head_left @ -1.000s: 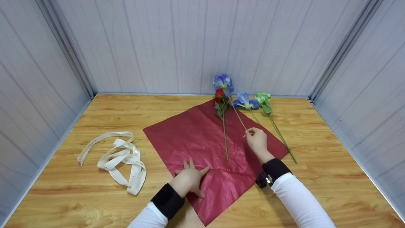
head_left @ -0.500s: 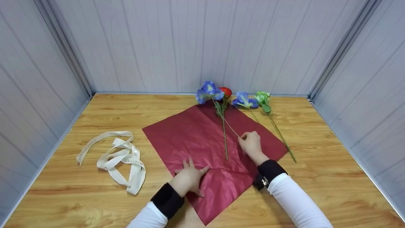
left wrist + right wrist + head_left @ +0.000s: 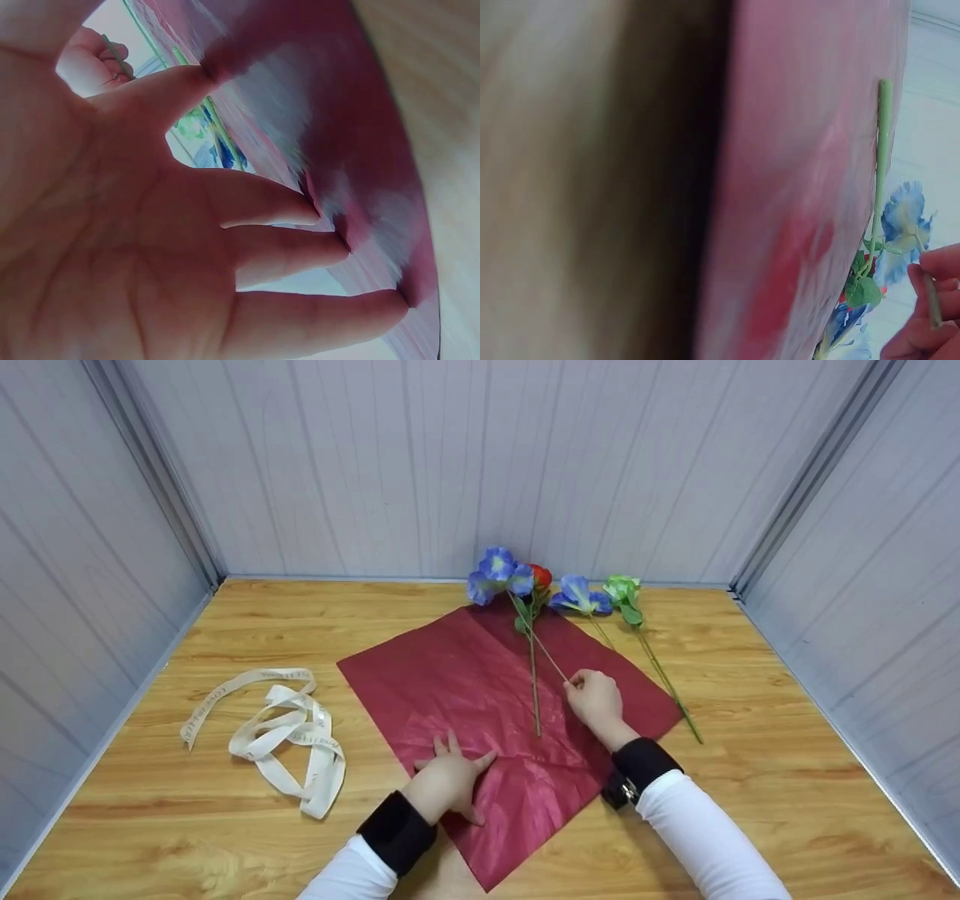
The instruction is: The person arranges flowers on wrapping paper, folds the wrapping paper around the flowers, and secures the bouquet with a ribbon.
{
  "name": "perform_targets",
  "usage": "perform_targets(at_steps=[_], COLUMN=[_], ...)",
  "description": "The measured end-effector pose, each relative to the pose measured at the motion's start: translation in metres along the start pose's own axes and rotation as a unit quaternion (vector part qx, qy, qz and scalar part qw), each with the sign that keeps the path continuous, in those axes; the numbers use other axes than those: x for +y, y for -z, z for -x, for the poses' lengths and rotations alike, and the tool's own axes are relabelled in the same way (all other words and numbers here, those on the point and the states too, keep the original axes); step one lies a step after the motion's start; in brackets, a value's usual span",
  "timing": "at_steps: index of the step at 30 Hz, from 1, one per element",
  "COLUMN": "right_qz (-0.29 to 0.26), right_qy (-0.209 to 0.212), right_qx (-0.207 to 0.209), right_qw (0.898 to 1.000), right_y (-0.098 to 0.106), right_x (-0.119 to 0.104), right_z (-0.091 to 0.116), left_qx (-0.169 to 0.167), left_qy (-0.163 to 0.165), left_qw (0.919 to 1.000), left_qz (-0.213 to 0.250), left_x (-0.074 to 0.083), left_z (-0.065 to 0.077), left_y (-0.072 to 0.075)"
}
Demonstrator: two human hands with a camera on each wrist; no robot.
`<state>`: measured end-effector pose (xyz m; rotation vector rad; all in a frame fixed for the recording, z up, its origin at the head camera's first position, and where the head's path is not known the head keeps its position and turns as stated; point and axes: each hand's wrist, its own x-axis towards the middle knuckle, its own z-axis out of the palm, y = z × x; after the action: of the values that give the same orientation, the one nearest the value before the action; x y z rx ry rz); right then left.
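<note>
Spread fingers of my left hand [image 3: 448, 784] rest on a dark red sheet of wrapping paper [image 3: 435, 675], near its front left edge; the left wrist view shows the fingertips touching it. My right hand [image 3: 596, 701] pinches the thin stem of a blue flower [image 3: 498, 574] between thumb and fingers, as the right wrist view also shows. That flower's head is at the paper's far corner, and its stem slants across a red rose [image 3: 540, 577]. The rose lies on the paper, its green stem [image 3: 883, 142] pointing toward me, its bloom partly hidden by the blue petals.
Right of the rose lie a second blue flower [image 3: 579, 596] and a green flower [image 3: 623, 591] with a long stem. A loosely looped cream ribbon [image 3: 324, 769] with printed letters lies on the wooden table [image 3: 187, 840] at left. Panel walls [image 3: 450, 472] enclose the table's back and sides.
My right hand has moved a little left, carrying the held blue flower's head from right of the rose to its left. My left hand stays in place on the paper.
</note>
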<state>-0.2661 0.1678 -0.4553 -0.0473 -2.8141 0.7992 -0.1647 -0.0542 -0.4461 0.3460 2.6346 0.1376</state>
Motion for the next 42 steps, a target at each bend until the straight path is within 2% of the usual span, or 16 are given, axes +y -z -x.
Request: perform_targets(at_steps=[7,14,23,33,38,42], right_qz=[-0.008,0.024,0.039,0.028,0.008,-0.016], right_qy=[0.007,-0.008,-0.007,0.013,0.003,-0.006], right_qx=[0.012,-0.049,-0.103,-0.154,-0.185,-0.192], right_qw=[1.0,0.998,0.994,0.988,0.983,0.981], right_y=[0.0,-0.002,-0.004,-0.012,-0.013,-0.013], right_x=[-0.001,0.001,-0.001,-0.009,-0.01,-0.008], right_z=[0.0,-0.001,-0.001,0.001,0.001,0.001], left_qx=[-0.002,0.002,0.015,0.009,0.008,0.009], left_qy=[-0.001,-0.006,-0.01,-0.009,-0.008,-0.011], left_qw=[1.0,1.0,0.9998,0.9999,0.9999,0.9998], left_qz=[-0.004,0.006,0.011,0.009,0.011,0.016], left_x=[-0.001,-0.001,-0.002,-0.001,-0.001,-0.002], left_z=[0.001,0.002,0.005,0.003,0.003,0.002], left_y=[0.001,0.001,0.001,0.001,0.001,0.0])
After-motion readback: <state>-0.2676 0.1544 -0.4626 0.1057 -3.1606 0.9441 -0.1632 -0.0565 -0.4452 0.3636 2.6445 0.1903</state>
